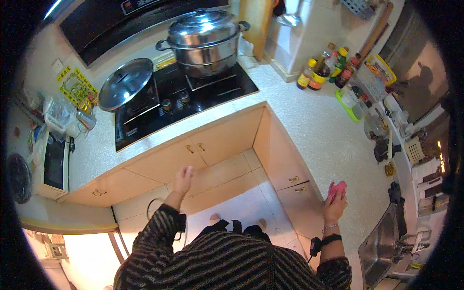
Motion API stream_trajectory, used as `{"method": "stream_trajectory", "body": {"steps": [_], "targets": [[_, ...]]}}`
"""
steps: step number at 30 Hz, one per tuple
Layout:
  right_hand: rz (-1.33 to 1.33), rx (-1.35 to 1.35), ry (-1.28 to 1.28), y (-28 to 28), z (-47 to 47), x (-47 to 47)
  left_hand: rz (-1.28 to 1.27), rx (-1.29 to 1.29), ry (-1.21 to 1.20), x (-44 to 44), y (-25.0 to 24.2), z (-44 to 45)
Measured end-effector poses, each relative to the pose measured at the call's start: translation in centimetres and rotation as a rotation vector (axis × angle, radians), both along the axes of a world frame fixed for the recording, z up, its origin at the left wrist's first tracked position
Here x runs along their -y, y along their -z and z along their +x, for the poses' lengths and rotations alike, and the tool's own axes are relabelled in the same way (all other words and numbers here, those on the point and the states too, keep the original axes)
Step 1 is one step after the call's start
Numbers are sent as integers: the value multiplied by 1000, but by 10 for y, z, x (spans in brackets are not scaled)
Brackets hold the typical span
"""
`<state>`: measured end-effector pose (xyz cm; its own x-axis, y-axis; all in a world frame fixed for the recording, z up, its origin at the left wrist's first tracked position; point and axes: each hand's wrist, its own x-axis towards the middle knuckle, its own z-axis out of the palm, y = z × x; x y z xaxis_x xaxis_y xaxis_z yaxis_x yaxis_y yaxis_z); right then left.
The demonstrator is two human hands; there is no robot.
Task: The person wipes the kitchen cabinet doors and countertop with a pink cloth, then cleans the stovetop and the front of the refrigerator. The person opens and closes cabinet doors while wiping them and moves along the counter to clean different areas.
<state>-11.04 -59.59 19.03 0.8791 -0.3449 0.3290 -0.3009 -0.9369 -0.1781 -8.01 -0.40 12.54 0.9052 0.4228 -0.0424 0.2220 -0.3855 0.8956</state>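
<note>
My right hand (335, 210) grips a crumpled pink cloth (337, 191) at the front edge of the pale speckled countertop (308, 134). The fingertips are partly hidden by the cloth. In front of the lower cabinets (170, 159), my left hand (183, 178) hangs in the air, touching nothing. It is a little blurred, and no object shows in it. Beyond it, a black gas hob (203, 98) is set into the counter. A large steel steamer pot (204, 43) with a lid stands on the right burner, and a domed wok lid (127, 84) covers the left one.
Several sauce bottles (318, 74) stand in the far corner beside a green tray (348, 106) with jars. A steel sink (378, 246) lies at the right, near my forearm. On the left are a microwave oven (56, 163) and a metal jug (86, 119).
</note>
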Motion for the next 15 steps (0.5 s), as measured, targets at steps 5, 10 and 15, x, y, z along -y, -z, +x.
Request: {"method": "stream_trajectory", "body": {"steps": [5,10,15], "targets": [[123,-178,-132,-11,27,-55,31,30,-157,-114,-11,-37],[1323,-343,77,-28,50,-163,-152,90,-191,-149,-40,-8],[1206,-218,-107,-41,110,-229,135,237,-25,-144,-82,49]]}}
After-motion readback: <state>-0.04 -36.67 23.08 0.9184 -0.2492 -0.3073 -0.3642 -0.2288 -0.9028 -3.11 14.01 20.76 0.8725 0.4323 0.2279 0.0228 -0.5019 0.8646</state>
